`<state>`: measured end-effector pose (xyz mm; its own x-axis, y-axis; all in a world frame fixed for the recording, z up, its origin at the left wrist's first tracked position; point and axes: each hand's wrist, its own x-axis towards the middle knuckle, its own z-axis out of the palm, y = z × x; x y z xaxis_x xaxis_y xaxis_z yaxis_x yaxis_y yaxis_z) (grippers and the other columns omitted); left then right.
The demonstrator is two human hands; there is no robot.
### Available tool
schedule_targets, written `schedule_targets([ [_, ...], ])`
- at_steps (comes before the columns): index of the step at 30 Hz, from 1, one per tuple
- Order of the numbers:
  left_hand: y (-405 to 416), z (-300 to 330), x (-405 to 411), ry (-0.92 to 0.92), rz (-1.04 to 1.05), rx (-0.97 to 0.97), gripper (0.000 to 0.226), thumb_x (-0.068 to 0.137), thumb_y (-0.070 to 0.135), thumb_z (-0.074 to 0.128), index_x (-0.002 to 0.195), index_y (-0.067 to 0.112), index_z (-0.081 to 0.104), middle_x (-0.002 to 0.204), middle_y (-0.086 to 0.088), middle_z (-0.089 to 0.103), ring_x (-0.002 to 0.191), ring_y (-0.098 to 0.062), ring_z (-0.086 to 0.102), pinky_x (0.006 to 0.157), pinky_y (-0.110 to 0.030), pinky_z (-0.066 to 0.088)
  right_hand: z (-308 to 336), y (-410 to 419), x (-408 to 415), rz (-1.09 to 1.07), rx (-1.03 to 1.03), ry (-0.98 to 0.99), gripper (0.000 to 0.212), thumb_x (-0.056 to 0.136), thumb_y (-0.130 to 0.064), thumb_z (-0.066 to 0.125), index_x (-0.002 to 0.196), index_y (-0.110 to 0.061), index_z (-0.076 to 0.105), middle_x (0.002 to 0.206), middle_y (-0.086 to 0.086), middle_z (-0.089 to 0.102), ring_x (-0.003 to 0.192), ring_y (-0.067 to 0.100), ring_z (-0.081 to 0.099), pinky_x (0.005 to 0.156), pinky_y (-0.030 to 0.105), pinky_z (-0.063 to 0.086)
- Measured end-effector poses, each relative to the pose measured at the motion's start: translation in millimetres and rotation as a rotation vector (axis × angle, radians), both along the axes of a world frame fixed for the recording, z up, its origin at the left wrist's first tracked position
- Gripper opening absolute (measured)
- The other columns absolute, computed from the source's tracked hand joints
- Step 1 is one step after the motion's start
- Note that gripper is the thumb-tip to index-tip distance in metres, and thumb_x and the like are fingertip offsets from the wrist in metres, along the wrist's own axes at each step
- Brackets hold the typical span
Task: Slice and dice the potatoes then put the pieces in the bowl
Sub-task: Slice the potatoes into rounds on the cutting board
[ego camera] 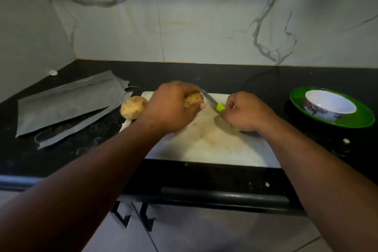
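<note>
Left hand (pixel 173 106) is gripping the potato (pixel 194 99) on the board (pixel 214 143), right hand (pixel 243 112) holds the knife (pixel 210 101) with its blade angled up-left, right beside the potato's free right end.

Glossy green plate (pixel 356 117), matt white board (pixel 214 145), speckled black stone counter (pixel 235 75)

Bare cutting board (pixel 214 143) is lying open at lower centre; a second potato (pixel 133 107) and grey bag (pixel 67 102) are crowding the left, a bowl (pixel 329 105) on a green plate (pixel 360 117) blocking the right
</note>
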<state>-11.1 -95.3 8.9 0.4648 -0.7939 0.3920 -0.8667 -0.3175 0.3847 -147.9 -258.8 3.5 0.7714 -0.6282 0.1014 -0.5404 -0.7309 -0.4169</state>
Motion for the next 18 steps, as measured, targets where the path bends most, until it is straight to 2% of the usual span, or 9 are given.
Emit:
schedule_targets([
  [3,-35.4,-6.1,16.4,0.110,0.005,0.016,0.048,0.085,0.049,0.082,0.128,0.031,0.071,0.122,0.010,0.070,0.112,-0.013,0.065,0.100,-0.034,0.053,11.2,-15.2,17.0,0.029,0.032,0.031,0.011,0.084,-0.027,0.062,0.091,-0.020,0.068,0.080,0.002,0.071,0.076,0.025,0.068,0.066,0.038,0.057],
  [5,-45.3,-13.2,23.2,0.178,0.014,-0.003,0.050,0.080,0.049,0.086,0.125,0.032,0.073,0.114,0.014,0.067,0.103,-0.008,0.063,0.091,-0.027,0.051,12.0,-23.9,26.7,0.051,-0.013,0.050,0.023,0.084,-0.029,0.062,0.106,-0.028,0.067,0.097,-0.005,0.068,0.090,0.020,0.065,0.076,0.034,0.055],
  [6,-47.6,-17.5,26.9,0.213,0.008,-0.025,0.052,0.077,0.050,0.088,0.124,0.034,0.073,0.114,0.015,0.065,0.100,-0.005,0.062,0.087,-0.023,0.050,7.9,-26.7,29.8,0.070,-0.020,0.048,0.026,0.083,-0.030,0.061,0.108,-0.031,0.067,0.099,-0.007,0.068,0.092,0.019,0.064,0.077,0.033,0.054],
  [10,-49.1,-29.7,45.4,0.405,-0.037,-0.034,0.061,0.078,0.052,0.086,0.134,0.037,0.067,0.120,0.021,0.062,0.103,0.001,0.060,0.078,-0.006,0.041,-11.0,-25.4,24.1,0.143,-0.114,0.089,0.011,0.081,-0.030,0.053,0.089,-0.032,0.061,0.074,-0.009,0.059,0.078,0.021,0.060,0.062,0.030,0.045],
  [13,-44.4,-32.4,55.4,0.460,-0.088,-0.011,0.061,0.085,0.041,0.083,0.142,0.033,0.062,0.130,0.019,0.065,0.112,0.005,0.060,0.083,0.001,0.040,-8.6,-18.3,13.6,0.178,-0.172,0.110,0.020,0.083,-0.032,0.050,0.101,-0.031,0.060,0.075,-0.010,0.052,0.076,0.018,0.053,0.063,0.030,0.042],
  [15,-42.1,-32.6,56.8,0.488,-0.106,-0.034,0.057,0.085,0.036,0.084,0.139,0.032,0.066,0.130,0.018,0.067,0.109,0.009,0.063,0.087,0.001,0.044,-5.6,-15.1,11.4,0.155,-0.158,0.093,0.022,0.082,-0.033,0.051,0.102,-0.032,0.061,0.077,-0.010,0.056,0.074,0.015,0.054,0.061,0.028,0.042],
  [18,-43.0,-34.5,59.4,0.505,-0.152,-0.075,0.054,0.081,0.029,0.088,0.132,0.033,0.070,0.123,0.019,0.069,0.108,0.006,0.066,0.092,-0.011,0.051,-2.2,-10.2,11.1,0.111,-0.145,0.054,0.018,0.078,-0.030,0.052,0.093,-0.026,0.061,0.077,-0.007,0.060,0.075,0.014,0.057,0.063,0.030,0.050],
])
